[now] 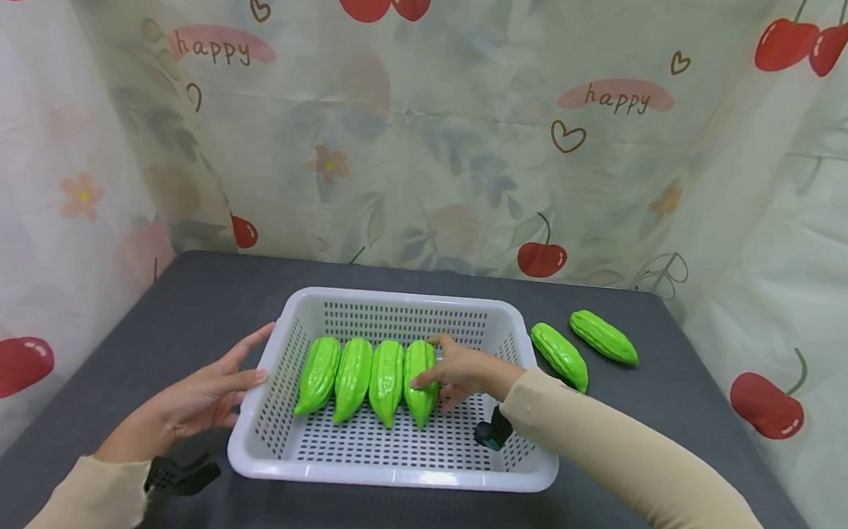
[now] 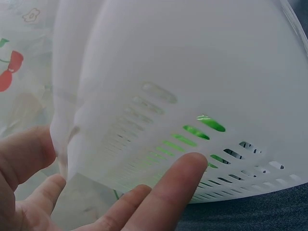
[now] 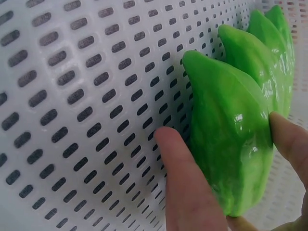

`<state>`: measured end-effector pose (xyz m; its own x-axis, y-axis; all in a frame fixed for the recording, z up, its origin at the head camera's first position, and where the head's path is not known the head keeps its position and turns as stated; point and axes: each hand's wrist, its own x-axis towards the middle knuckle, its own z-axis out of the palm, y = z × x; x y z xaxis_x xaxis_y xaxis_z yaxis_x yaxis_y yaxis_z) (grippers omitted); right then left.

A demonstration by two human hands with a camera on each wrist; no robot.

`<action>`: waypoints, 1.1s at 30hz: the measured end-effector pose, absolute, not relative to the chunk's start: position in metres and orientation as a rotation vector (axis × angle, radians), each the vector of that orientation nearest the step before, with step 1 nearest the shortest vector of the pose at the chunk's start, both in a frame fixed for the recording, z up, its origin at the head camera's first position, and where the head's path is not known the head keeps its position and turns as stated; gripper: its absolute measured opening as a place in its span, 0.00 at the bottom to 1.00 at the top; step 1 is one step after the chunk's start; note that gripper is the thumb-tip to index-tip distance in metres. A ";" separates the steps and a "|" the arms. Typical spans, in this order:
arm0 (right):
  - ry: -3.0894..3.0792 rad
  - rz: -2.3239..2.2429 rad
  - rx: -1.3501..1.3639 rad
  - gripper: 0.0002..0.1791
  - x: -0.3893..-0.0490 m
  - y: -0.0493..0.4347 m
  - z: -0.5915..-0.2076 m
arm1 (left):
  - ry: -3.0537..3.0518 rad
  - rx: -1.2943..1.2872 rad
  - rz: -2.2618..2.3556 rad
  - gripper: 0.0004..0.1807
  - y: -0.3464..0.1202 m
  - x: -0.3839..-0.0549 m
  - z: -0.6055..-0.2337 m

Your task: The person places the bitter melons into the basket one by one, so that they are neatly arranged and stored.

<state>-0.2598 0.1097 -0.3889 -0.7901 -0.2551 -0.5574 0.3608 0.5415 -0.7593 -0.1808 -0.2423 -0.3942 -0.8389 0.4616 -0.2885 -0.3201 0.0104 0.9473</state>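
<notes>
A white slotted plastic basket (image 1: pixel 392 476) stands on the dark table, with several glossy green bitter melons side by side inside it. My right hand (image 1: pixel 464 369) reaches over the basket's right part and holds the rightmost bitter melon (image 1: pixel 416 409) of the row, thumb and fingers on either side of it. Close up in the right wrist view, that same melon (image 3: pixel 231 130) lies against the slotted floor, and the others line up behind it. At the basket's left end, my left hand (image 1: pixel 192 404) touches the rim and outer wall (image 2: pixel 202 62) with extended fingers.
Two more bitter melons lie on the table right of the basket, the nearer melon (image 1: pixel 560 357) close to its rim and the farther melon (image 1: pixel 603 337) toward the back right. A cherry-printed curtain (image 1: pixel 431 174) hangs behind and at both sides of the table (image 1: pixel 244 271).
</notes>
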 end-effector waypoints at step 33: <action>2.107 -1.293 0.077 0.52 -0.260 0.111 -0.389 | 1.730 0.142 1.892 0.43 -0.244 -0.181 -0.396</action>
